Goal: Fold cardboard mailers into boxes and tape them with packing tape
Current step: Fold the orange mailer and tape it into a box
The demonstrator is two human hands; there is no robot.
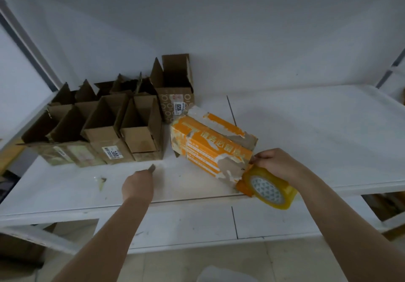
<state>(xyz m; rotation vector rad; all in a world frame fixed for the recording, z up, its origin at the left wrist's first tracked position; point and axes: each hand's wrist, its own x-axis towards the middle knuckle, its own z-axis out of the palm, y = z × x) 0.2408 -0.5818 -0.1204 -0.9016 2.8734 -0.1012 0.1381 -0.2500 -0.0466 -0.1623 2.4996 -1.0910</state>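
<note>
Tape roll sits nearest, at the orange box's near right corner, gripped by the right hand, whose fingers curl over it. Left of the box, the left hand pinches a small brown object above the shelf. Beyond and left of the box stand open cartons.

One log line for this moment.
right hand: grips yellow packing tape roll at orange printed cardboard box | left hand: pinches small brown scrap
</note>
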